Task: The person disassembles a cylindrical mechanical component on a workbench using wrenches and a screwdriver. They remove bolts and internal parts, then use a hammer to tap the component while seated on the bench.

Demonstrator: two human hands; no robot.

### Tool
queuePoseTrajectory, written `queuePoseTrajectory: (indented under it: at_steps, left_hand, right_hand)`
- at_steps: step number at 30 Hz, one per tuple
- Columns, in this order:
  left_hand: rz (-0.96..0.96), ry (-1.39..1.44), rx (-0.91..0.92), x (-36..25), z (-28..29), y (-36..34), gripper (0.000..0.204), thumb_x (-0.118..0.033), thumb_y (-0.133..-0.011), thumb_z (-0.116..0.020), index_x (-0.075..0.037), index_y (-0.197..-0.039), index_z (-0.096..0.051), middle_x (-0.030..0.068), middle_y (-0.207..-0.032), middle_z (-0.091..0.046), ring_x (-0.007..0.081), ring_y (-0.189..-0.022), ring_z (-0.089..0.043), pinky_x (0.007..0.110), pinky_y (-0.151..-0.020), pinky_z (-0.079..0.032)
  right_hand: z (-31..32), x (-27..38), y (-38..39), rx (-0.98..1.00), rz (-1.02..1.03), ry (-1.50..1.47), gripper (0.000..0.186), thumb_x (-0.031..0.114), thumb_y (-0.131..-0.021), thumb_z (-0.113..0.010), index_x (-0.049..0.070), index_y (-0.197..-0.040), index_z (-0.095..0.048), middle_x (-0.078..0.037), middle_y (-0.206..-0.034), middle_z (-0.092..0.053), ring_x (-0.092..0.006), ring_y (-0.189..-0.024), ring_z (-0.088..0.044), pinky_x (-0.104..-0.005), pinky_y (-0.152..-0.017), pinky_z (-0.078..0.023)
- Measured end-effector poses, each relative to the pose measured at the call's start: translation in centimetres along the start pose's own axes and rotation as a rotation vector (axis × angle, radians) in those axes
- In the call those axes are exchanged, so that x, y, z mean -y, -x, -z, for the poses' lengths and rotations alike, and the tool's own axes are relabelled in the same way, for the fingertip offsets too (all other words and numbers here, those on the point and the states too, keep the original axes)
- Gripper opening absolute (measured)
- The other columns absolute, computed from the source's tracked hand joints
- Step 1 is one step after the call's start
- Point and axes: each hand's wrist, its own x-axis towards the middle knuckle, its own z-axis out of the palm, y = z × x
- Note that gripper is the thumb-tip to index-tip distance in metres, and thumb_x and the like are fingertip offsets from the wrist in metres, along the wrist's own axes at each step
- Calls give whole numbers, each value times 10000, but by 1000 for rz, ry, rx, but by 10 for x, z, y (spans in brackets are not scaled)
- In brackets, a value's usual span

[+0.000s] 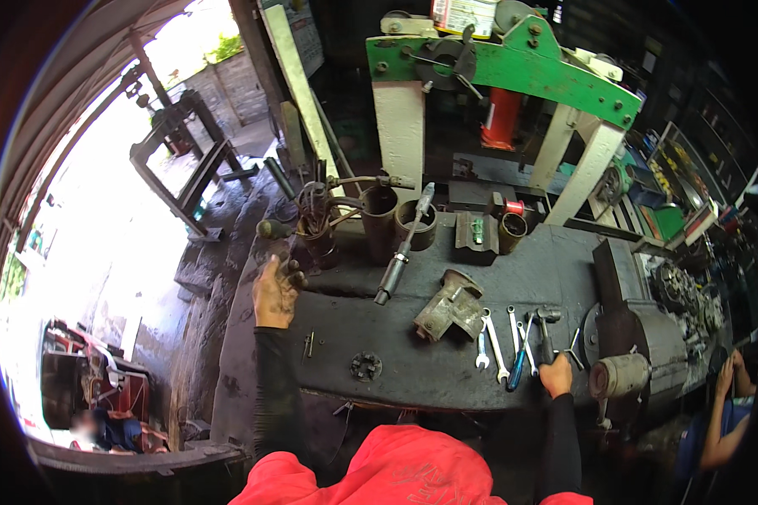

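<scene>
On the right of the dark workbench (328,311), my right hand (556,379) is closed round the handle of a hammer (547,341). Its head points away from me. Just left of it lie several wrenches (494,343) and a blue-handled screwdriver (516,370). My left hand (275,295) is raised near the bench's left side with its fingers apart and nothing in them. Beyond it stands a can of tools (318,251). A greasy metal casting (451,307) lies mid-bench, and a round notched metal part (365,366) sits nearer me.
A bench vise (627,358) stands at the right. Along the back are open tins (379,215), a long socket-like tool (402,261) and a V-shaped metal block (477,238). A green-topped press frame (501,63) rises behind. Other people's parts show: an arm (720,425) at right, a seated person (122,429) lower left.
</scene>
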Motion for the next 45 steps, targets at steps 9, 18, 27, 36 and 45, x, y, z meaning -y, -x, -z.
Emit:
queuePoseTrajectory:
  at_steps: [9,18,27,36,45]
  left_hand:
    - [435,1038,476,1,-35,-83,456,-208,-875,-708,85,-1200,-581,203,-1122,-618,289,-936,-647,389,-793,-570]
    - [40,307,711,-41,-134,84,264,-240,-1141,-521,2,-1236,-565,166,-1140,-642,231,-942,-656,315,-763,-593]
    - [464,-112,1108,139,-305,211,239,-197,-1105,-607,-17,-1263,-610,121,-1145,-704,225,-990,-727,412,-863,-632]
    - [708,-239,1367,283,-460,280,255,-256,-1069,-683,-23,-1169,-657,43,-992,-730,144,-833,-710,350,-800,-620]
    - [906,-335,1228,313,-464,286,203,-184,-1052,-675,-2,-1143,-676,95,-1029,-759,176,-887,-722,330,-830,-592]
  right_hand:
    - [44,88,79,54,-254,-1193,270,148,-945,-725,-25,-1100,-587,-35,-658,-548,-130,-418,-499,-335,-366,-408]
    - [117,143,161,86,31,-1545,315,217,-1005,-757,34,-1159,-553,-1,-721,-588,-80,-491,-537,-256,-421,-434]
    - [206,63,214,-416,209,-1338,325,154,-1046,-670,41,-1325,-548,-45,-975,-608,-125,-685,-609,-276,-581,-529]
    - [285,-89,180,-652,-60,-1189,411,444,-1078,-648,38,-1025,-609,-1,-724,-577,-73,-590,-544,-252,-535,-470]
    - [288,-132,97,-116,-231,-1341,493,519,-1098,-571,48,-954,-591,7,-626,-544,-84,-486,-512,-256,-442,-420]
